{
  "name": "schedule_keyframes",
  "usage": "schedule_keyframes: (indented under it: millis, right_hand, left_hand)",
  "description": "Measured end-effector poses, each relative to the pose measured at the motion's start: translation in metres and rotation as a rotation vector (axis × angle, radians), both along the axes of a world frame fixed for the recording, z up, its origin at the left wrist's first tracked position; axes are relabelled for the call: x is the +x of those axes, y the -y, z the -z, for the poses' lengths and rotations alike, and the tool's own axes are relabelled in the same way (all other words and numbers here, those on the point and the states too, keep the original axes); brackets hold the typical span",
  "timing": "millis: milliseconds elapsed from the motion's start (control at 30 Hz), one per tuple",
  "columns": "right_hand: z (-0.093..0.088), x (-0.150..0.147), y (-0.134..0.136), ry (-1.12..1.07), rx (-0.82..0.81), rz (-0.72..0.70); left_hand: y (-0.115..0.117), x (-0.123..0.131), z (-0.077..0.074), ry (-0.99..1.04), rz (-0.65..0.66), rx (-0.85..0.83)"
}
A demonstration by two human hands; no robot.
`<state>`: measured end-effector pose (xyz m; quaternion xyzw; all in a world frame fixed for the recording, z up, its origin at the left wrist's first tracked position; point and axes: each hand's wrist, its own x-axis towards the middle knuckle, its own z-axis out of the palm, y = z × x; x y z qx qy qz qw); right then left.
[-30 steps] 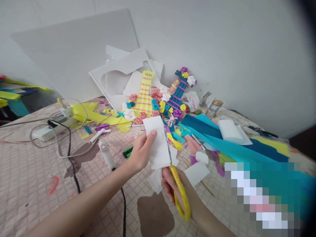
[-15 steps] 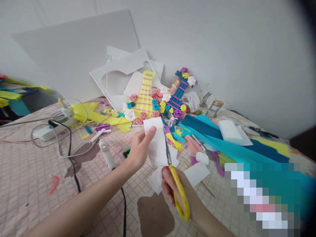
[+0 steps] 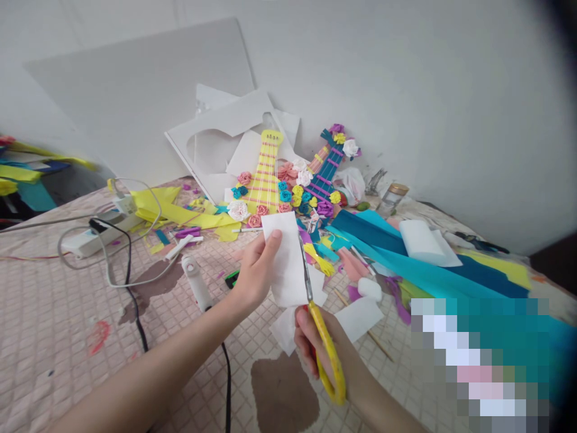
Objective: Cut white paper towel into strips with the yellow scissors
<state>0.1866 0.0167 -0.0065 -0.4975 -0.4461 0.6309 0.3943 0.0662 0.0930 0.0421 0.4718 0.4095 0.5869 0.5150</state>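
My left hand [image 3: 258,269] grips a white paper piece [image 3: 288,264] by its left edge, the thumb lying on top. In my right hand [image 3: 318,337] is a pair of scissors [image 3: 331,361] with yellow-wrapped handles. Their blades run along the right edge of the paper and look nearly closed. Under my hands lie loose white paper scraps [image 3: 360,317]. Just beyond the paper stands a yellow paper guitar [image 3: 265,180] with pink stripes and paper flowers. A blue guitar [image 3: 325,171] with purple stripes leans beside it.
At the left are a white power strip [image 3: 97,233] with cables and a white glue gun [image 3: 196,281]. Blue crepe paper [image 3: 406,264], a white paper roll [image 3: 420,240] and a glass jar [image 3: 394,197] lie right. White cut-out boards [image 3: 225,129] lean on the wall.
Hardly anything differs. The paper and the scissors have shifted very slightly, with both hands keeping their hold.
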Motion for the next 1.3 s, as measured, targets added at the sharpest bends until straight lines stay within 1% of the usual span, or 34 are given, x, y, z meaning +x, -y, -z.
schedule_keyframes:
  millis: [267, 433, 600, 700, 933, 1133, 1300]
  right_hand:
    - [0.002, 0.0, -0.001, -0.002, -0.023, -0.006]
    - [0.001, -0.001, 0.0, -0.022, -0.037, 0.003]
    - [0.004, 0.0, 0.001, -0.018, 0.03, 0.008]
    - [0.005, 0.002, 0.001, -0.022, 0.033, -0.001]
    - [-0.002, 0.003, 0.002, -0.015, 0.024, 0.008]
    - [-0.003, 0.003, 0.001, -0.004, 0.033, 0.022]
    - [-0.006, 0.002, 0.001, 0.012, 0.036, 0.034]
  left_hand:
    - [0.0, 0.0, 0.002, -0.023, -0.027, -0.003]
    - [0.001, 0.001, 0.001, -0.008, -0.011, 0.001]
    - [0.002, 0.002, 0.001, 0.001, 0.029, 0.021]
    - [0.003, 0.001, 0.001, -0.015, 0.041, 0.032]
    - [0.004, 0.0, 0.005, -0.067, 0.039, 0.061]
    - [0.007, 0.001, 0.006, -0.142, 0.016, 0.091]
    - [0.009, 0.003, 0.007, -0.138, 0.02, 0.103]
